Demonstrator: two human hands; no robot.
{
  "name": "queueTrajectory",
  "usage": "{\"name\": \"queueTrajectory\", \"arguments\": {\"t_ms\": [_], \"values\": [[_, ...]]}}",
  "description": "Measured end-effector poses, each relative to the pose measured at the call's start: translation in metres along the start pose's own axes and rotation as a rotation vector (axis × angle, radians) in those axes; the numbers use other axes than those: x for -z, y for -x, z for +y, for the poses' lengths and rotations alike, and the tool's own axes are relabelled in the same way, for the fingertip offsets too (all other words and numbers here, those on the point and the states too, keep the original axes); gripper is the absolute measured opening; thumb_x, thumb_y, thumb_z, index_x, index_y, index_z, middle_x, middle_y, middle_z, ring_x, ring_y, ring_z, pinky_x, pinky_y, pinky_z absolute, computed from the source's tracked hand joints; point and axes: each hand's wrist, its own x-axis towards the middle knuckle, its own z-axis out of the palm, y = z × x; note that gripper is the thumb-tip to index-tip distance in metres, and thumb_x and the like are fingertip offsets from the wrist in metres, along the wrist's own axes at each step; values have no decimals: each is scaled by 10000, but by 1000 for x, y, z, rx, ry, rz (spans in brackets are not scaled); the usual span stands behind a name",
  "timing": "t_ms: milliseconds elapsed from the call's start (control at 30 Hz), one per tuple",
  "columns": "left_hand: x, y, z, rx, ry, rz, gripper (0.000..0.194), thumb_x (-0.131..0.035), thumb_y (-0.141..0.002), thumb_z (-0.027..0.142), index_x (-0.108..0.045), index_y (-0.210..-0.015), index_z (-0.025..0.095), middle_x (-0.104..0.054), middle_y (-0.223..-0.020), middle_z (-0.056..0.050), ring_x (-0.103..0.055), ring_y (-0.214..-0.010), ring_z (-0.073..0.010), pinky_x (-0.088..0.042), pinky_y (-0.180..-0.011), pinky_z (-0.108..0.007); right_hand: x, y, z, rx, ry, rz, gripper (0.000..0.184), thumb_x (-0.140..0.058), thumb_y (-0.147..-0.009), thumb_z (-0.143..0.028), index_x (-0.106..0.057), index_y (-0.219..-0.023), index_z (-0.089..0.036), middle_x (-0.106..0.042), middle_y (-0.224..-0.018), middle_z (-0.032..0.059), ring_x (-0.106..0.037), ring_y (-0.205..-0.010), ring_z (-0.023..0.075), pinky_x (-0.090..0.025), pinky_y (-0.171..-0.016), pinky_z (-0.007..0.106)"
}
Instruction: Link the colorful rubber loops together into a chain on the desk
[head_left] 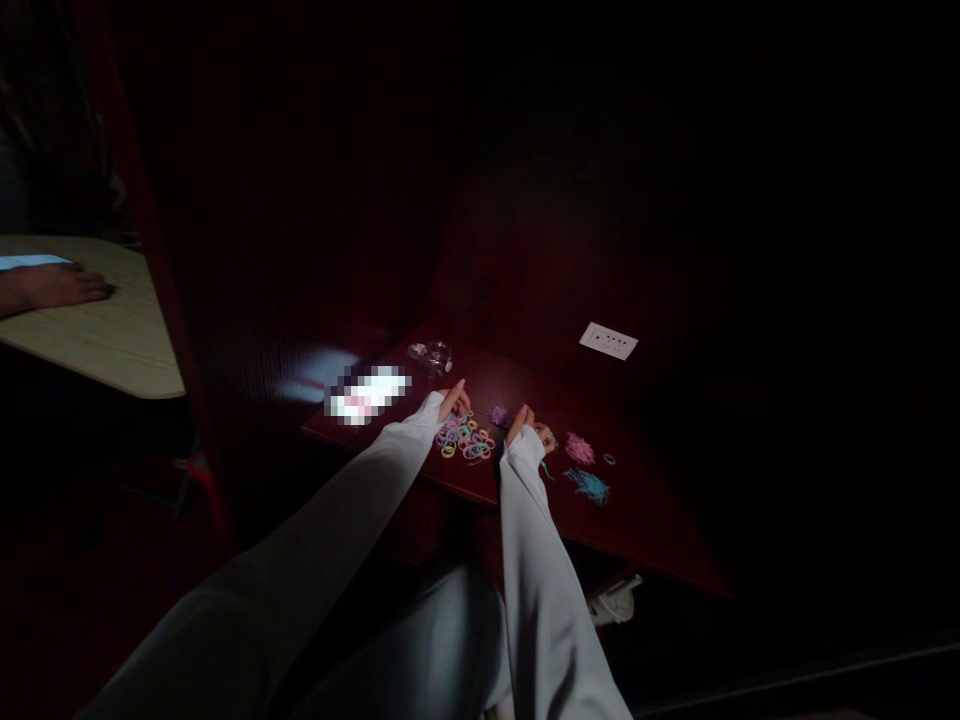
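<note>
A pile of small pastel elastic hair ties (466, 440) lies near the table's front edge. Over the back of this pile, my left hand (454, 400) has its fingers bent down and closed. Whether a hair tie is in them is too small and dark to make out. My right hand (531, 428) is to the right, fingers curled together, with a little green and yellow showing at the fingertips. Just below it a thin green strand (547, 471) lies on the table. Between the hands sits a purple bunch (499, 415). Right of my right hand are a pink bunch (580, 448) and a blue bunch (589, 487) of thin strands.
The dark red table (645, 530) adjoins a wall with a white socket plate (608, 341). A bright blurred screen (371, 394) lies at the left, near a clear round container (439, 358). One loose ring (609, 459) is at the right. Another person's hand (64, 284) rests on a light table (112, 340).
</note>
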Motion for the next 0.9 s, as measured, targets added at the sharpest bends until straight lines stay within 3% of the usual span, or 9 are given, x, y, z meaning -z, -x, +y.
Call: {"name": "queueTrajectory", "arguments": {"t_ms": [133,300,400,500,667,733,900], "values": [[0,0,3,6,-33,16,726,-315,-928,748,-592,-551,193,-616,-567,-54,-580,-582,-144,-468,-613,-280,3,0,0,18,-42,1,431,-368,-1032,-350,-739,-1220,-238,-707,-1110,158,-532,-1120,318,-325,-972,500],[3,3,6,-19,-78,57,712,-303,-952,711,-624,-590,190,-625,-575,-42,-588,-587,-144,-472,-623,-277,7,9,2,408,-110,-152,266,-565,-966,-364,-778,-1112,-305,-738,-1124,55,-505,-1106,273,-328,-979,417],[7,4,7,-6,-140,92,708,-299,-946,705,-620,-572,196,-593,-539,-21,-555,-545,-135,-446,-606,-277,8,13,2,550,-64,-290,208,-639,-931,-378,-802,-1043,-313,-740,-1114,41,-504,-1085,257,-341,-950,380],[9,5,11,31,-206,106,673,-330,-935,686,-592,-543,206,-534,-472,-1,-518,-500,-135,-421,-586,-281,8,14,2,569,-41,-350,201,-653,-915,-349,-806,-1040,-314,-742,-1113,39,-504,-1074,251,-346,-938,371],[9,10,15,-22,-237,86,545,-436,-913,594,-592,-569,202,-533,-487,17,-487,-486,-123,-393,-551,-265,6,17,5,455,-170,-278,403,-493,-816,-88,-807,-1000,-261,-753,-1083,22,-511,-1053,237,-328,-986,376],[8,11,16,-26,-236,72,502,-464,-903,555,-584,-569,200,-521,-483,21,-477,-480,-120,-382,-535,-258,7,19,6,418,-195,-257,419,-465,-791,-84,-807,-965,-250,-752,-1052,25,-509,-1047,244,-329,-998,387],[9,10,19,-13,-258,59,422,-480,-898,443,-574,-568,197,-508,-470,25,-465,-470,-118,-369,-524,-251,18,29,6,480,-232,-358,318,-519,-807,-164,-798,-911,-274,-747,-1021,18,-512,-1041,250,-344,-989,387]]}}
